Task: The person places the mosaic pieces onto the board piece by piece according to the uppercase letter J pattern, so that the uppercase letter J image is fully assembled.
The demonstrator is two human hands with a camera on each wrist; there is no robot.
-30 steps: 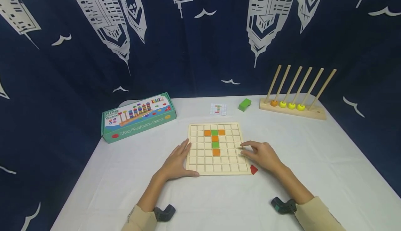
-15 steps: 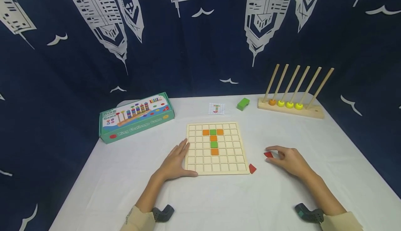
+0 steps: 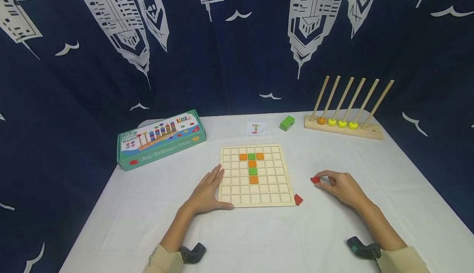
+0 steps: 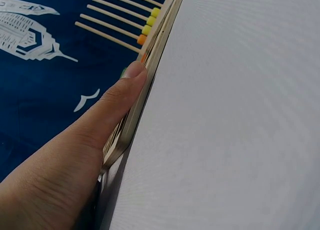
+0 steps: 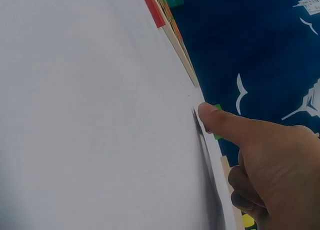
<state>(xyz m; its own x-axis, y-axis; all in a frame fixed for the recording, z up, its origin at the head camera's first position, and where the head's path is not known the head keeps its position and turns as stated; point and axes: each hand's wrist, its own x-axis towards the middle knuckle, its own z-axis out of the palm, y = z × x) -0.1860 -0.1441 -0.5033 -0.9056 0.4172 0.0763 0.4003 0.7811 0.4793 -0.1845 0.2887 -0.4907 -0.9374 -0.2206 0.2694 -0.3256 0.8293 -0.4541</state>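
A pale wooden grid board (image 3: pixel 272 179) lies on the table, with orange and green squares forming a T in its cells. My left hand (image 3: pixel 207 190) rests at its left side, fingers on the left edge and thumb along the near edge; the left wrist view shows that thumb (image 4: pixel 117 98) against the board's rim. To the right of the board, my right hand (image 3: pixel 342 187) pinches a red piece (image 3: pixel 315 180) between thumb and fingers. In the right wrist view this piece is hidden behind the thumb (image 5: pixel 220 121). A second red piece (image 3: pixel 298 199) lies by the board's near right corner.
Behind the board are a small patterned card (image 3: pixel 256 129) and a green block (image 3: pixel 286 123). A wooden peg stand (image 3: pixel 342 131) with orange and yellow beads stands at the back right. The green game box (image 3: pixel 163 141) lies at the back left.
My right hand has moved right, away from the board's right edge, and now pinches a red piece. My left hand has stayed at the board.
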